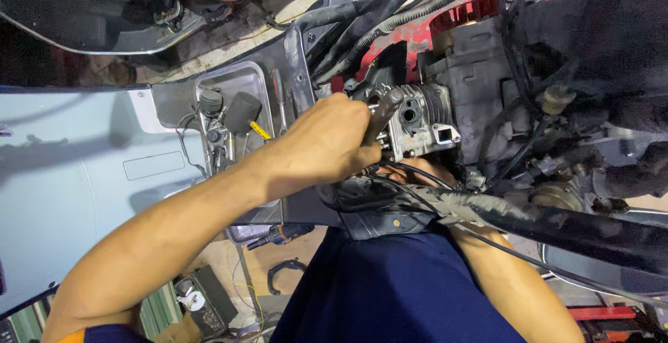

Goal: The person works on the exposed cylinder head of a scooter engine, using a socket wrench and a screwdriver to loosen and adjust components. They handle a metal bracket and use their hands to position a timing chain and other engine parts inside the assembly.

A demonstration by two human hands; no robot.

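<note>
My left hand (332,141) reaches in from the lower left, closed around the handle of a metal wrench (383,113). The wrench's head sits against the silver engine cylinder (426,115) of a stripped scooter. My right forearm (511,280) comes up from the lower right and passes under a black cover (369,207) and cables. Only a sliver of my right hand (407,173) shows just below the cylinder, so its grip is hidden.
A metal tray (261,78) with small parts and a black-headed tool lies left of the engine. Black hoses (390,16) run above it. A black frame tube (577,228) crosses at the right. A pale grey body panel (62,155) fills the left. Tools (282,234) lie on the floor.
</note>
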